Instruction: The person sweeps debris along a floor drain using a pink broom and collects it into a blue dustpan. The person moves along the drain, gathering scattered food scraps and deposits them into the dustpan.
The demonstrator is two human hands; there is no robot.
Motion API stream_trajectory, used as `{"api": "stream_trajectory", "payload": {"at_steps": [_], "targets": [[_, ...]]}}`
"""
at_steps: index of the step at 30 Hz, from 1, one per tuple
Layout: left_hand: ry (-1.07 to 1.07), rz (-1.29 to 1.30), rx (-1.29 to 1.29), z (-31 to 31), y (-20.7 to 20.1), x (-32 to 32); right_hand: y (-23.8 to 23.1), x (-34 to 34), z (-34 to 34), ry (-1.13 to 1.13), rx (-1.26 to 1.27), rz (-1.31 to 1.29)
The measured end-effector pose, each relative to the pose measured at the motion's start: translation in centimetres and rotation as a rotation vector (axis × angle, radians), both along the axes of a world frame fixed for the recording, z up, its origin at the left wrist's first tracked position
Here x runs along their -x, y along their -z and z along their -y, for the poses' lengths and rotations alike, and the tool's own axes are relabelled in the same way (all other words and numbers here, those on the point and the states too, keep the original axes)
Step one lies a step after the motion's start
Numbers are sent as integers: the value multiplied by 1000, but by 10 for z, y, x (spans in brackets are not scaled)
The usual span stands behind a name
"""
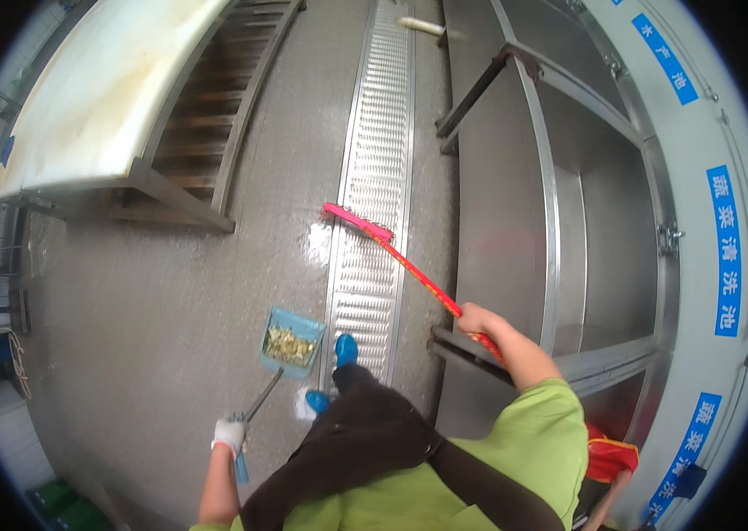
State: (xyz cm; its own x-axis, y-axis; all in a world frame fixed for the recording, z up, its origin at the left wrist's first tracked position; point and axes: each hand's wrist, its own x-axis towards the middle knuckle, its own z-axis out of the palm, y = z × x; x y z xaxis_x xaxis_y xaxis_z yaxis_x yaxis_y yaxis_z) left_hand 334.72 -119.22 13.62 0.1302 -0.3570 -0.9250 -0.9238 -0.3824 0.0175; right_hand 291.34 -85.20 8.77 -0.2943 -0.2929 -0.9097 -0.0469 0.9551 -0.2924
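My left hand (230, 434), in a white glove, is closed around the handle of a long-handled dustpan (314, 365). Its teal pan rests on the wet floor left of my feet and holds a heap of pale yellow-green scraps (287, 345). Bare-skinned, my right hand (478, 320) grips the red shaft of a broom (423, 279). The broom's pink head lies across the metal floor grating (365, 279), ahead of the dustpan and apart from it. Dark bits show along the bristles.
Steel sinks (498, 195) line the right side, below a wall with blue signs (724, 252). A white-topped table (100, 97) and a slatted rack (206, 115) stand far left. A white pipe (421, 26) juts out ahead. Another person's arm (609, 503) shows at lower right.
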Motion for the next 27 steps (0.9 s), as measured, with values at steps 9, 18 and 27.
{"api": "stream_trajectory", "payload": {"at_steps": [9, 18, 27], "targets": [[-5, -21, 59, 0, -8, 4, 163, -47, 139, -497, -33, -160], [296, -24, 64, 0, 1, -4, 53, -206, -26, -340, -323, -34], [266, -173, 133, -19, 20, -59, 8, -238, -37, 326, -62, 37]]}}
